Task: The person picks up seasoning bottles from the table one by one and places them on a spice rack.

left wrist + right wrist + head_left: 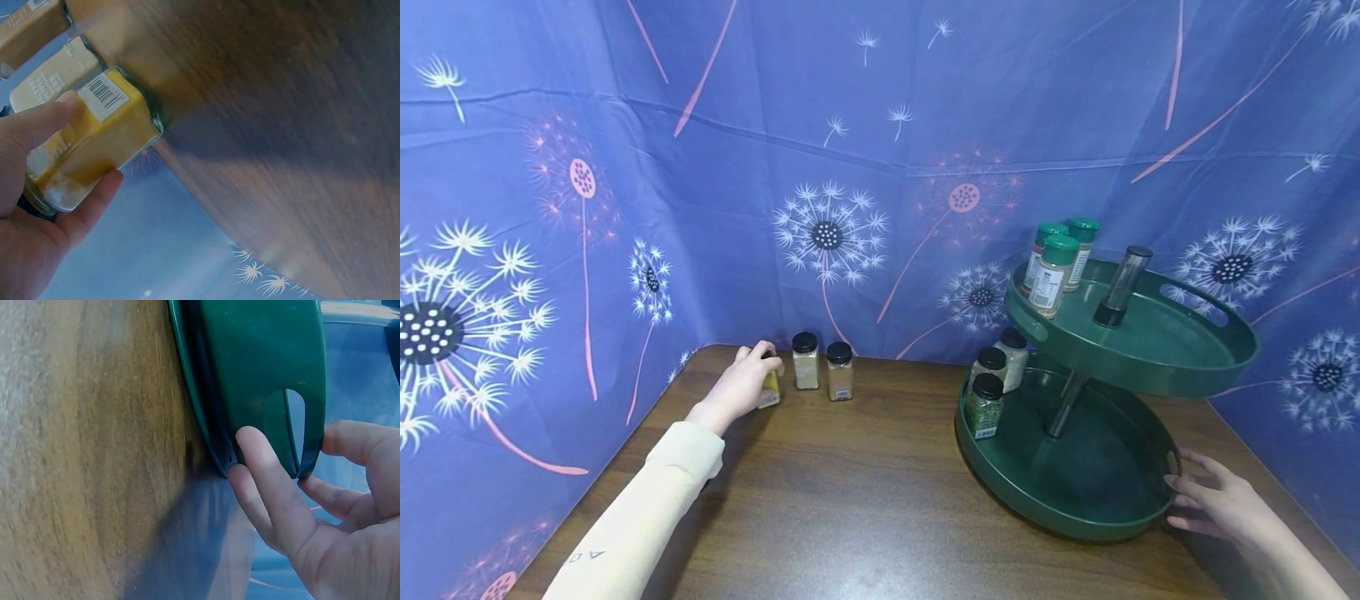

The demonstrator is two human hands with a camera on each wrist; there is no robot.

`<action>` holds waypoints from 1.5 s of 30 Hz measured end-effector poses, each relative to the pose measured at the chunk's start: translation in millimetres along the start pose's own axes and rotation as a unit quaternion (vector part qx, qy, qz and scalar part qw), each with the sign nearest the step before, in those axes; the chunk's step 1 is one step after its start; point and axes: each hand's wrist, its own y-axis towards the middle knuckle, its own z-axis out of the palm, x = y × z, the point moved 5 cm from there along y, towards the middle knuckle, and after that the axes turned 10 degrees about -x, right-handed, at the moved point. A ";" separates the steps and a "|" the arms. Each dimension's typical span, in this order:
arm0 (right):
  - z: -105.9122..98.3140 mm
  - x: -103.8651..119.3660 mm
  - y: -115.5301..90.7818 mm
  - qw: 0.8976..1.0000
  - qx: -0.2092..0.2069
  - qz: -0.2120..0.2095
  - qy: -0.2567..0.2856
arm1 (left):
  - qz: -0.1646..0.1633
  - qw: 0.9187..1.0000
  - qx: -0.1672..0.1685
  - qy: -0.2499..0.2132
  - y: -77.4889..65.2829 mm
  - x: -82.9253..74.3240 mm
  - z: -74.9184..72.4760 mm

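Note:
In the head view my left hand (747, 379) is at the back left of the table, holding a spice jar (770, 390) of yellow powder. The left wrist view shows the thumb and a finger on opposite sides of this black-lidded jar (119, 125). Two more black-lidded jars, one pale (807, 367) and one tan (840, 377), stand to its right. My right hand (1221, 504) touches the lower tray (1060, 518) of a green two-tier rack at its right rim. Seen from the right wrist, fairly straight fingers (269, 481) rest around the handle slot.
Three green-capped jars (1049, 283) stand at the left of the upper tray (1187, 371). Three black-lidded jars (985, 408) sit at the left of the lower tray. A metal post (1127, 283) joins the tiers. Blue dandelion-print cloth (722, 208) hangs behind the wooden table (820, 492).

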 end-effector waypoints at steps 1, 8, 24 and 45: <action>0.0 0.2 -0.3 1.000 0.001 -0.002 -0.004 | -0.001 1.000 0.000 0.001 0.0 0.0 0.1; 0.1 -0.1 -0.3 0.999 -0.003 0.012 -0.034 | 0.001 1.000 -0.004 0.009 0.2 -0.4 -0.2; 1.6 1.7 4.3 0.998 -0.002 0.030 -0.059 | -0.004 1.000 0.013 0.003 2.3 6.3 -0.6; 0.5 5.0 2.2 0.998 -0.004 0.028 -0.050 | -0.005 0.999 0.033 0.016 32.2 -1.7 -36.3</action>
